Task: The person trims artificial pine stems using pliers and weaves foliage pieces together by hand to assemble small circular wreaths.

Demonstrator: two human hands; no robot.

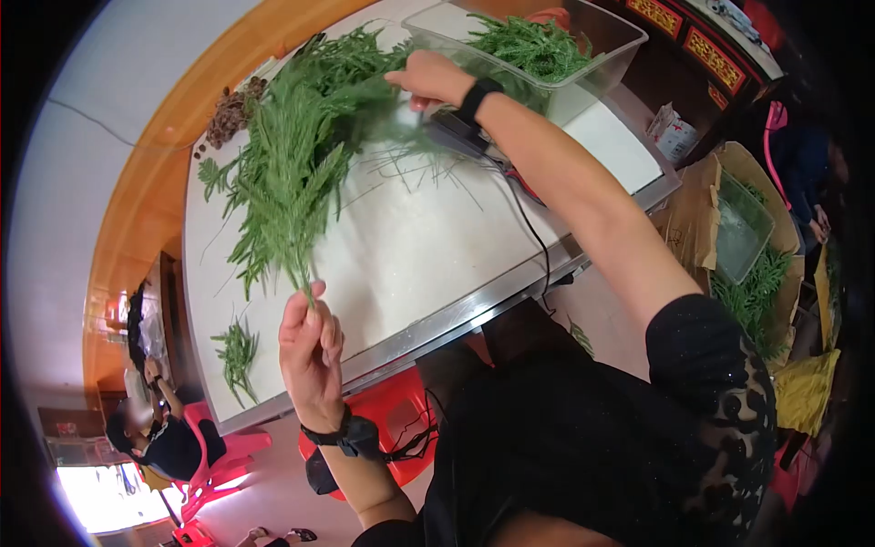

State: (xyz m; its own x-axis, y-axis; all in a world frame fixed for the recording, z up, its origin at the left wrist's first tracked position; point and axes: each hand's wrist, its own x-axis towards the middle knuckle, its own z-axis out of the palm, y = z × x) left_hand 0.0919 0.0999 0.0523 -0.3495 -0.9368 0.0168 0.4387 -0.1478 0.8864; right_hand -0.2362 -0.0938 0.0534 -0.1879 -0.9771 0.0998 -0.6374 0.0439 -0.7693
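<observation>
- So the feathery green bunch of leafy stems (292,205) is held over the white tabletop with metal edging (410,264), stem ends toward the near edge and leaves fanned away.
- Its stem ends are pinched by the left hand (312,345), thumb and fingertips closed together.
- The right hand (436,80) is held near the far leaves, fingers curled in; it can't be told whether anything is gripped, as the leaves there are pretty blurred.
- Loose thin stems (424,169) are scattered between the hands, with a dark boxy device (456,134) just beyond, under the right wrist.
- A little green sprig (239,358) is seen by the left edge, and a clump of brown bumpy pieces (234,114) is set behind the bunch.
- More greenery is kept in a clear plastic tub (624,66) at the far end, and in a brown cardboard box (694,211) off the table.
</observation>
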